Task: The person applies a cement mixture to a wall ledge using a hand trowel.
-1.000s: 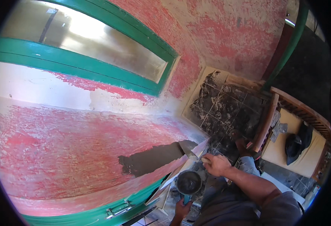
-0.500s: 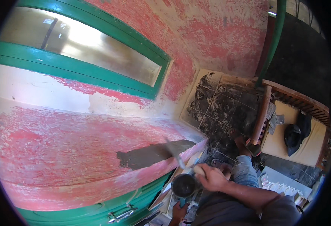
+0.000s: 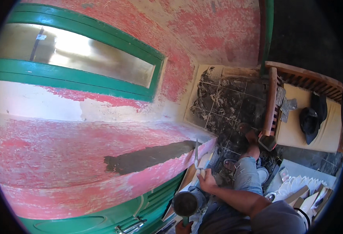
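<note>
My right hand (image 3: 207,182) is closed around the pale handle of a trowel (image 3: 196,155). Its narrow blade points away from me and overlaps the right end of a wet grey mortar patch (image 3: 148,157), by the ledge's front edge. That patch stretches along a ledge (image 3: 58,152) of worn pink paint. Below the trowel, my left hand (image 3: 184,227) grips the green handle of a round, dark dipper (image 3: 184,203). Grey residue shows inside the dipper; how full it is I cannot tell. My left fingers are partly cut off by the lower edge.
A green-framed window (image 3: 81,87) sits above the ledge, and a green door with a metal handle (image 3: 130,226) below it. Splattered dark tiles (image 3: 228,99) cover the floor. At right stands a wooden bench (image 3: 273,105) with a dark cap (image 3: 310,123); boards and white ornaments (image 3: 296,185) lie nearer.
The trowel has swung from across the patch to its right end, and its blade now points more straight away from me. The view has shifted slightly. Both hands keep their holds.
</note>
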{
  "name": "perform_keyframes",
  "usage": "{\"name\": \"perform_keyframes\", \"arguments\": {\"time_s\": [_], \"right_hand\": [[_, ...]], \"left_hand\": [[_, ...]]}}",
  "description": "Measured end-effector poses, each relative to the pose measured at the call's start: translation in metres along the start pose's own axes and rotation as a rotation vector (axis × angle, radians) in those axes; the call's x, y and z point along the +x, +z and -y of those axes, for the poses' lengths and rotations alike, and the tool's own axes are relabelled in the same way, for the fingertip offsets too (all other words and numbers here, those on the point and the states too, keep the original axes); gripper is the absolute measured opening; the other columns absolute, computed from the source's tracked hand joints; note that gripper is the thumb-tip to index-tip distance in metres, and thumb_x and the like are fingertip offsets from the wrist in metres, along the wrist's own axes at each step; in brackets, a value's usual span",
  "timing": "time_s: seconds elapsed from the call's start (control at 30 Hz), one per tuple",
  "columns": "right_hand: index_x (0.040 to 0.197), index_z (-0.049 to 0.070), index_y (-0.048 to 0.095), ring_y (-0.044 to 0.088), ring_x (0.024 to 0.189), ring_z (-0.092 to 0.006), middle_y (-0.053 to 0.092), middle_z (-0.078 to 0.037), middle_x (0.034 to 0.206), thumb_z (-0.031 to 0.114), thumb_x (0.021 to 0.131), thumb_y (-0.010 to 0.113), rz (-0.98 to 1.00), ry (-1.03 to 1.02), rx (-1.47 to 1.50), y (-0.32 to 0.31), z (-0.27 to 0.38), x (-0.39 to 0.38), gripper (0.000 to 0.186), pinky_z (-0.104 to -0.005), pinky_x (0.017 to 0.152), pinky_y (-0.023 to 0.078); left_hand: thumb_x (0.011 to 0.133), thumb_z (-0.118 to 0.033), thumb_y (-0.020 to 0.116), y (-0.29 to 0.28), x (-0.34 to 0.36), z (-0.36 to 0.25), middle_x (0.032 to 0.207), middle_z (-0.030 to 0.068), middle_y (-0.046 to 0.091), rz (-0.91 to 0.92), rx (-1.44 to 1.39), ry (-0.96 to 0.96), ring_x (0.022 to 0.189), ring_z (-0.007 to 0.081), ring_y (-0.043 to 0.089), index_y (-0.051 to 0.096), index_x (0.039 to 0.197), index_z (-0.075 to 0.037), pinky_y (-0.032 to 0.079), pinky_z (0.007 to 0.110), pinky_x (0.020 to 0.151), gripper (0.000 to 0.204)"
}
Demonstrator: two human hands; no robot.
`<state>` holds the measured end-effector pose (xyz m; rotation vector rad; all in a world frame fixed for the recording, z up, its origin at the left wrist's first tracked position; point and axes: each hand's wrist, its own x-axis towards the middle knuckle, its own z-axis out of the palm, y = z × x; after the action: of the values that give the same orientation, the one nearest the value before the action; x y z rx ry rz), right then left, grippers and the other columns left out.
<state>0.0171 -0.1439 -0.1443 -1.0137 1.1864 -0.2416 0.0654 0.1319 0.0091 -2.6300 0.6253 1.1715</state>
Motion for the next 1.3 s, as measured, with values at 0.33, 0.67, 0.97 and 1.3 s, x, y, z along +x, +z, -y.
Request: {"name": "perform_keyframes", "arguments": {"time_s": [0.33,0.67,0.97,1.3], "right_hand": [[0.131,0.002,0.033,0.062,0.095,-0.0607,0.064,-0.039,0.099,0.037,0.102,0.058,-0.048,-0.073,0.062,0.062,0.009,-0.013,0.052,-0.0676,0.082,0.045],[0.129,0.003,0.033,0.062,0.100,-0.0586,0.064,-0.038,0.104,0.036,0.101,0.058,0.189,-0.029,-0.069,0.009,-0.014,-0.074,0.050,-0.0644,0.087,0.047],[0.129,0.001,0.034,0.062,0.094,-0.0594,0.065,-0.037,0.098,0.039,0.101,0.061,-0.012,0.033,0.100,0.071,0.017,-0.032,0.053,-0.0640,0.085,0.047],[0.127,-0.006,0.035,0.064,0.080,-0.0567,0.062,-0.036,0.088,0.031,0.102,0.060,-0.049,-0.287,0.119,0.094,0.051,-0.083,0.051,-0.0617,0.070,0.050]], "left_hand": [[0.095,-0.028,0.067,0.010,-0.011,0.080,0.089,0.0141,0.070,0.033,-0.134,-0.261,0.080,0.0366,0.066,0.071,0.111,-0.010,0.051,0.052,0.071,0.024],[0.097,-0.037,0.068,0.016,0.015,0.118,0.077,0.0082,0.067,0.004,0.012,-0.190,0.066,0.0258,0.062,0.072,0.104,-0.012,0.049,0.044,0.061,0.026],[0.099,-0.031,0.064,0.049,0.036,0.156,0.074,0.0061,0.065,-0.107,0.022,-0.175,0.059,0.0195,0.057,0.076,0.105,-0.013,0.047,0.038,0.053,0.022],[0.100,-0.027,0.061,0.129,0.066,0.260,0.072,0.0065,0.065,-0.151,0.231,-0.376,0.054,0.0174,0.055,0.078,0.104,-0.013,0.045,0.037,0.048,0.022]]}}
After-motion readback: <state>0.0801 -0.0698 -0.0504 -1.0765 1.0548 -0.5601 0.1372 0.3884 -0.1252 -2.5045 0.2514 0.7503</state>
